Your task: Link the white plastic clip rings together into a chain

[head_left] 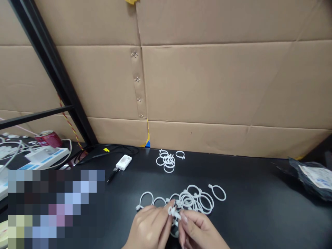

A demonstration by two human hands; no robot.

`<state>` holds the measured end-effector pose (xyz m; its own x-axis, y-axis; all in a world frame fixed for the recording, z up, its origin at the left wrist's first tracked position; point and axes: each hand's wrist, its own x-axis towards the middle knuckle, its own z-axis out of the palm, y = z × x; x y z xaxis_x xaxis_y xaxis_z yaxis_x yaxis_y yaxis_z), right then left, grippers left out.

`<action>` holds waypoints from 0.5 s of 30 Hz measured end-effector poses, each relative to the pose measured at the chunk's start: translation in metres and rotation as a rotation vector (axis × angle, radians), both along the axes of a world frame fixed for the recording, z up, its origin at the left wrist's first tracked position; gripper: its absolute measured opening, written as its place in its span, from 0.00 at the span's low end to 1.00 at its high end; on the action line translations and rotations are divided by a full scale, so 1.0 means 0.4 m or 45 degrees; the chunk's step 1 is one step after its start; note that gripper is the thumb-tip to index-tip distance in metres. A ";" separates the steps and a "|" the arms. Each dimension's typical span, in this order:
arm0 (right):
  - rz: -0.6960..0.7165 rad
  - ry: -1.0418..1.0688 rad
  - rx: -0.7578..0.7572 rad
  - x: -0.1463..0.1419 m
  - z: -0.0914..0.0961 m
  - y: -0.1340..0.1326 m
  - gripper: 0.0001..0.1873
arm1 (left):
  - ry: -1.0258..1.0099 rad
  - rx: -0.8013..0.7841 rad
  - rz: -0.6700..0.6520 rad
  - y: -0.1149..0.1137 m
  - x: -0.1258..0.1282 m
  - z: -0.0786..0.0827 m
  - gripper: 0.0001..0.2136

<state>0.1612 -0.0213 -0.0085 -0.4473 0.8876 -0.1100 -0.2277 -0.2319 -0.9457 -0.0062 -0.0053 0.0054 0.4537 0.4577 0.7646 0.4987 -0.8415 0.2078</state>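
Observation:
My left hand (150, 226) and my right hand (199, 230) meet at the near edge of the view, both with fingers closed. Between their fingertips is a white plastic ring with a knobbed clasp (174, 212), pinched from both sides. Its lower loop is partly hidden by the fingers. Just beyond my hands lies a loose heap of similar white rings (206, 203), some overlapping. One single ring (219, 193) rests apart to the right, and another ring (146, 193) lies beyond my left hand.
Farther back on the black table (249, 200) sits a smaller cluster of white rings (168, 160). A white adapter (123, 162) is left of it. Power strips (49, 157) and a red can (48, 138) stand left, a dark plastic bag (308, 180) right. Cardboard (220, 86) walls the back.

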 end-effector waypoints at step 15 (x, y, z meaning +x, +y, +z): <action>0.014 0.071 -0.070 -0.003 0.004 -0.007 0.30 | 0.077 0.124 0.046 -0.008 0.007 -0.004 0.11</action>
